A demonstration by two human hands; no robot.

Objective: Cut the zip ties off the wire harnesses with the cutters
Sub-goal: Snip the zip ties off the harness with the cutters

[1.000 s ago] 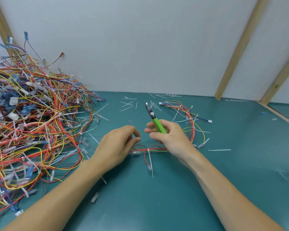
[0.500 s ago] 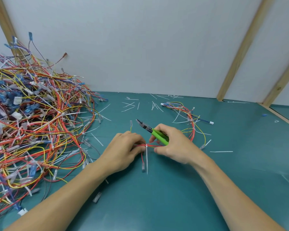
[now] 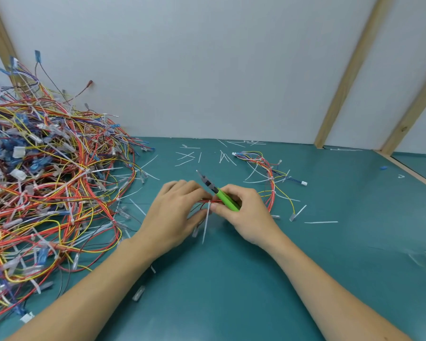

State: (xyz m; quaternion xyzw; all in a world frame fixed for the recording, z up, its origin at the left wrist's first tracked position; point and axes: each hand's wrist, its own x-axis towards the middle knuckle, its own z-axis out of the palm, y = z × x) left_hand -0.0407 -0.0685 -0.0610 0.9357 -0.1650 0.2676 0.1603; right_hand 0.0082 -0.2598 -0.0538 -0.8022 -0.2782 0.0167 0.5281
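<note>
Green-handled cutters (image 3: 223,194) sit gripped in the right hand (image 3: 244,210), fingers curled round the handles, the dark tip pointing up and left above the left hand (image 3: 175,210). Both hands pinch a red wire harness (image 3: 207,201) between them, the left from its side, the right by thumb and fingertip. From it a white zip tie (image 3: 206,222) hangs toward the teal table (image 3: 231,291) (its tail blurred). A big wire pile (image 3: 47,180) lies left; another harness (image 3: 268,178) lies beyond the right hand among cut tie scraps (image 3: 187,156).

wall (image 3: 207,70): plain white panels | battens (image 3: 347,77): 3 slanted wooden strips | table (image 3: 330,254): teal mat | light: even
</note>
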